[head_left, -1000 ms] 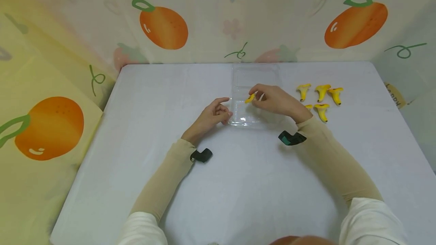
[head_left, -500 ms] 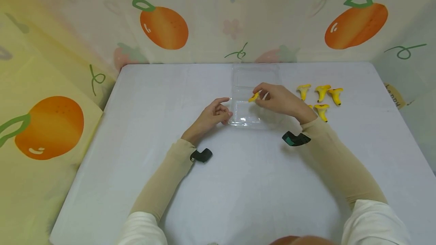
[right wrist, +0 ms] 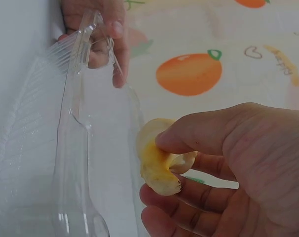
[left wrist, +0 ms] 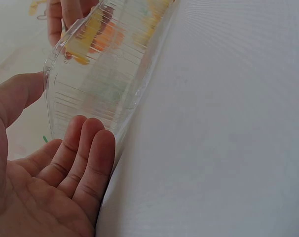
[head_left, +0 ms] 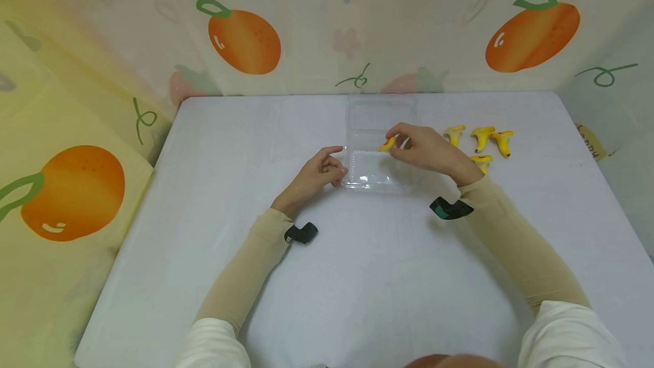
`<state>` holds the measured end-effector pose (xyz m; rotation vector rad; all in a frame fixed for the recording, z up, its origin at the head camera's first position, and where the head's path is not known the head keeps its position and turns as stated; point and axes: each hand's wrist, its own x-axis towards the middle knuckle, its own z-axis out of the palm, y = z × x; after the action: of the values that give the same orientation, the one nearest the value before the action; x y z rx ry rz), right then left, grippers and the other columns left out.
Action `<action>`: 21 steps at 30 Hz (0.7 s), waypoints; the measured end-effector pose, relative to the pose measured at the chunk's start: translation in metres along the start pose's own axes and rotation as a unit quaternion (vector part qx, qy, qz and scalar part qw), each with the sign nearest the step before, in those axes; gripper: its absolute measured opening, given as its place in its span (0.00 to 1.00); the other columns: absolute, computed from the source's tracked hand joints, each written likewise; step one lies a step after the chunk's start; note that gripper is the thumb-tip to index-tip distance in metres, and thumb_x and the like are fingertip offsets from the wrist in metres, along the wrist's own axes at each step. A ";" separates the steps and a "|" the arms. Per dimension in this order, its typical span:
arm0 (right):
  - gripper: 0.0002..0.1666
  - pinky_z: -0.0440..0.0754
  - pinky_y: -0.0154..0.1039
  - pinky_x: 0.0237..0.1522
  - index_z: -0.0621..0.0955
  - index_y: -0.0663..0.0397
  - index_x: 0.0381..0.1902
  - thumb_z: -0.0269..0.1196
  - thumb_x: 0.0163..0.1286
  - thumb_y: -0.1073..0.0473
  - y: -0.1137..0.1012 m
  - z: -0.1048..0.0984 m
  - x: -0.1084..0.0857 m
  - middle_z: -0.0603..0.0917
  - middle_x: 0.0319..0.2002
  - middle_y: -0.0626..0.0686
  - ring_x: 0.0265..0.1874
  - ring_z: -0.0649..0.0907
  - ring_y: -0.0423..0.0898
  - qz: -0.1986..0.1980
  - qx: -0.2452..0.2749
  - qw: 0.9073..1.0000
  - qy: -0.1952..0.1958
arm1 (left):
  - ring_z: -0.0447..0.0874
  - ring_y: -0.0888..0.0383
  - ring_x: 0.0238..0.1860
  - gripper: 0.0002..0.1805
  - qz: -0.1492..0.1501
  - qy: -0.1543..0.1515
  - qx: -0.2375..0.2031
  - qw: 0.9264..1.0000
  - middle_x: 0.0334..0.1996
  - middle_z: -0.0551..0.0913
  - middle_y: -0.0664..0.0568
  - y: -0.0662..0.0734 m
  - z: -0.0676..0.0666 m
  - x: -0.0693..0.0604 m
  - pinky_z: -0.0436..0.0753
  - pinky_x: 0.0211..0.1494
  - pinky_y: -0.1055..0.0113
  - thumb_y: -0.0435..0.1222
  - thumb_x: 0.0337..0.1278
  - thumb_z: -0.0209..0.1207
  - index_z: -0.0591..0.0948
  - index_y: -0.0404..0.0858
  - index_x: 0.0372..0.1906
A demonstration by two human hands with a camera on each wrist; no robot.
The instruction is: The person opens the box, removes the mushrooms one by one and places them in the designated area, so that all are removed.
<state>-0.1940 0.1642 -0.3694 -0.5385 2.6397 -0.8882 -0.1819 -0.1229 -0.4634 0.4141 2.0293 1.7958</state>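
My right hand point(head_left: 429, 152) pinches a yellow chanterelle-shaped mushroom point(head_left: 387, 144) between thumb and fingers, above a clear plastic clamshell box point(head_left: 378, 188). In the right wrist view the thumb presses on the pale yellow mushroom point(right wrist: 162, 163), and part of its stem is hidden. The box's lid point(head_left: 382, 111) lies folded back at the far side. At the box's left side, my left hand point(head_left: 314, 178) touches the rim and wall with loosely bent fingers. The left wrist view shows those fingertips point(left wrist: 102, 143) against the ribbed clear wall point(left wrist: 85, 98), not curled round it.
Several more yellow mushrooms point(head_left: 482, 138) lie on the white table point(head_left: 230, 186) to the right of the box, partly hidden by the right wrist. A fruit-print cloth point(head_left: 306, 27) hangs behind the table.
My right hand has drifted slightly to the right with the mushroom, and its wrist now covers more of the near mushrooms. The left hand and the box have stayed in place.
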 end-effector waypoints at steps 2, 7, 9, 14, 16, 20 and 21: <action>0.20 0.78 0.40 0.40 0.77 0.52 0.60 0.59 0.73 0.57 0.001 -0.002 -0.001 0.84 0.49 0.58 0.43 0.81 0.52 0.003 0.002 1.000 0.002 | 0.81 0.61 0.33 0.35 0.000 0.000 -0.002 1.000 0.40 0.80 0.54 0.000 0.000 0.000 0.82 0.43 0.71 0.32 0.66 0.60 0.63 0.37 0.75; 0.20 0.78 0.42 0.43 0.77 0.51 0.61 0.59 0.73 0.56 0.003 -0.005 -0.005 0.83 0.49 0.58 0.44 0.81 0.52 0.013 -0.004 1.000 0.004 | 0.81 0.61 0.33 0.34 -0.003 0.002 -0.002 1.000 0.40 0.80 0.54 0.001 0.001 0.001 0.82 0.42 0.72 0.32 0.66 0.60 0.63 0.37 0.75; 0.21 0.79 0.43 0.45 0.76 0.51 0.62 0.60 0.73 0.56 0.004 -0.006 -0.006 0.83 0.50 0.58 0.45 0.81 0.53 0.017 -0.004 1.000 0.003 | 0.81 0.61 0.33 0.34 -0.004 0.002 -0.001 1.000 0.40 0.80 0.54 0.001 0.001 0.001 0.82 0.42 0.72 0.32 0.66 0.60 0.63 0.36 0.75; 0.22 0.80 0.45 0.46 0.76 0.52 0.63 0.59 0.74 0.54 0.007 -0.009 -0.011 0.82 0.52 0.59 0.47 0.80 0.54 0.028 0.000 1.000 0.001 | 0.81 0.61 0.33 0.34 -0.005 0.002 0.006 1.000 0.40 0.80 0.54 0.001 0.001 0.001 0.82 0.42 0.72 0.32 0.67 0.60 0.63 0.36 0.75; 0.22 0.80 0.45 0.47 0.75 0.51 0.64 0.58 0.75 0.54 0.008 -0.010 -0.013 0.82 0.52 0.58 0.48 0.80 0.54 0.034 0.002 0.999 0.002 | 0.81 0.61 0.33 0.34 -0.004 0.001 0.008 1.000 0.40 0.80 0.54 0.001 0.000 0.001 0.82 0.42 0.72 0.32 0.67 0.60 0.63 0.37 0.75; 0.22 0.79 0.44 0.46 0.75 0.49 0.64 0.58 0.75 0.53 0.010 -0.014 -0.019 0.82 0.53 0.58 0.49 0.80 0.53 0.042 0.010 0.999 0.008 | 0.81 0.61 0.33 0.34 -0.001 0.000 0.006 1.000 0.41 0.80 0.53 0.001 0.000 0.000 0.82 0.42 0.71 0.32 0.67 0.60 0.63 0.37 0.75; 0.22 0.79 0.44 0.46 0.76 0.49 0.63 0.58 0.75 0.53 0.010 -0.015 -0.020 0.82 0.53 0.58 0.49 0.80 0.53 0.043 0.011 0.999 0.009 | 0.81 0.61 0.33 0.34 -0.001 -0.001 0.006 1.000 0.41 0.80 0.53 0.001 0.000 0.000 0.82 0.42 0.71 0.32 0.67 0.60 0.63 0.37 0.75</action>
<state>-0.1849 0.1879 -0.3612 -0.4099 2.6436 -0.9002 -0.1822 -0.1225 -0.4625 0.4164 2.0394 1.7823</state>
